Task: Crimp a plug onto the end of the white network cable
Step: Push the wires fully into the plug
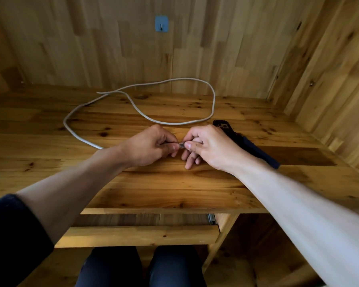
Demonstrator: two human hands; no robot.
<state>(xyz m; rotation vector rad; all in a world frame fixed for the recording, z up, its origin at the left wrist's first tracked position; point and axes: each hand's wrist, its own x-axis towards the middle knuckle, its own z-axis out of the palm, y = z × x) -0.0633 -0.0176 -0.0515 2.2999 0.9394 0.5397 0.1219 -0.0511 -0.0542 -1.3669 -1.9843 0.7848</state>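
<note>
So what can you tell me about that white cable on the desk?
The white network cable is thin and round, with a pale, smooth-looking jacket. It lies slack on the wooden desk in one big loose loop, crossing itself near the back left, where a free end points left. The other end runs under the left hand, which pinches it. The right hand pinches a small clear plug at its tip.

The 2 hands, left (151, 146) and right (207, 146), meet mid-desk (174, 187) with the plug (181, 145) between them. The cable (214, 100) loops behind them, toward the back edge. The crimper (255, 150) lies just right of the right hand.
</note>
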